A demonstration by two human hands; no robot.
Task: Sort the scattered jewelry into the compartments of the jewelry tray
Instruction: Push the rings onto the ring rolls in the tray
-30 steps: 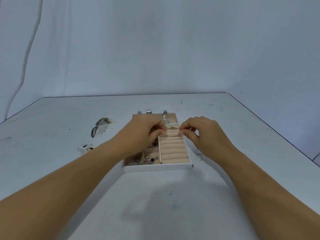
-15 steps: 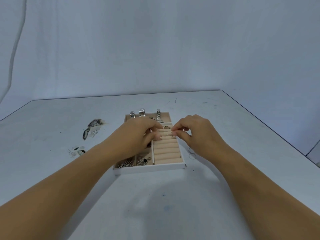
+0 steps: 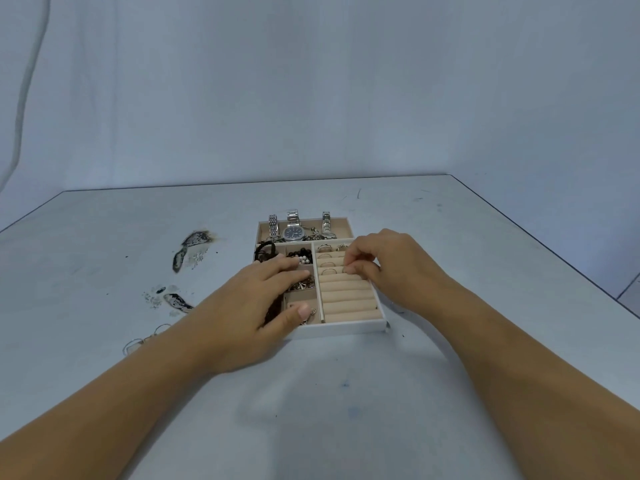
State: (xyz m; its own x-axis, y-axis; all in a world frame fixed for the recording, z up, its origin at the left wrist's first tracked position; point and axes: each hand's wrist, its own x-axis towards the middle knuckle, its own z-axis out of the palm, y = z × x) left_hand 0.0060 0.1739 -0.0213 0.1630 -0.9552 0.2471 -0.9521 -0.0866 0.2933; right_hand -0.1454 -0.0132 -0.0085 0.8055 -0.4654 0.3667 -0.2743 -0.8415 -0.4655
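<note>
The white jewelry tray [image 3: 346, 328] lies mid-table with beige lining. Three watches [image 3: 294, 232] fill its back compartment. Black beads [image 3: 300, 252] and a dark cord [image 3: 265, 252] lie in the left compartments. The ring rolls [image 3: 346, 299] take up the right side, with thin rings in the far slots. My right hand [image 3: 391, 268] has curled fingers and pinches a thin ring [image 3: 330, 271] at a slot. My left hand [image 3: 256, 306] rests flat over the left compartments, fingers straight and thumb over the near one.
Dark scorch marks [image 3: 192, 249] stain the table to the left of the tray. Two thin hoops [image 3: 145, 339] lie on the table by my left forearm. The table's right edge [image 3: 554, 261] runs diagonally past my right arm.
My left hand has left the ring rolls and moved down-left, now lying flat over the left compartments. My right hand stays at the ring rolls.
</note>
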